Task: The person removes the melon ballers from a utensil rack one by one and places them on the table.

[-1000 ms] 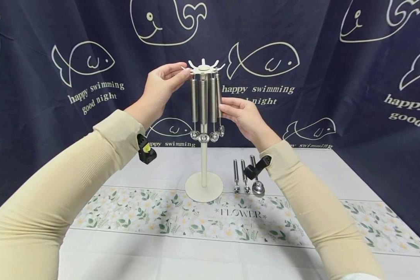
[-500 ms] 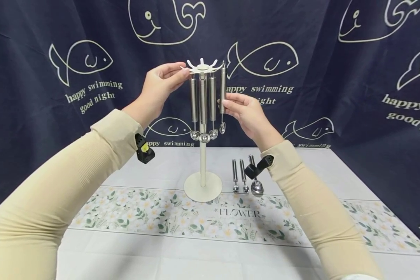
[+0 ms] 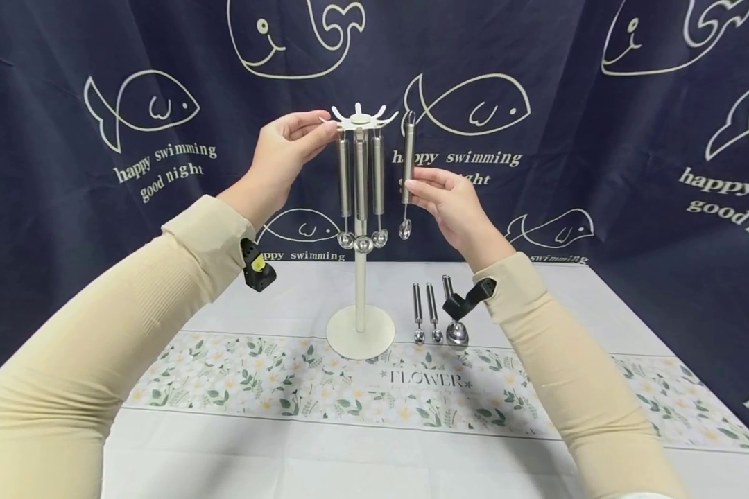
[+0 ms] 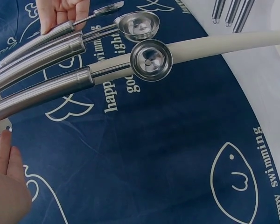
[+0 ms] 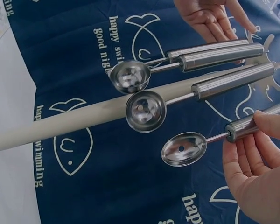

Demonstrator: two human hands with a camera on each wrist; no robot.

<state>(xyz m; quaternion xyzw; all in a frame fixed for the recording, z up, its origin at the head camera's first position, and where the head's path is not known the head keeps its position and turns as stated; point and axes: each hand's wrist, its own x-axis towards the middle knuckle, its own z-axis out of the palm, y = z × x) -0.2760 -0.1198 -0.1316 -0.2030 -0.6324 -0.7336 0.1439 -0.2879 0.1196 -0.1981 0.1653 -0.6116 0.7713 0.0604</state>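
Head view: behind both hands hangs a navy cloth printed with white fish (image 3: 299,97); below them spreads a white table with a floral band (image 3: 324,450). Between the hands stands a cream rack with a round base and radiating hooks (image 3: 360,291); the left hand (image 3: 287,142) pinches one hook's tip. Just beside that hand, three silver metal scoops (image 3: 361,180) hang from it. The right hand (image 3: 452,201) grips a steel oval-bowled scoop (image 3: 408,156) by its handle, bowl down, apart from the rack. Below this hand lie three shiny steel utensils (image 3: 433,305).
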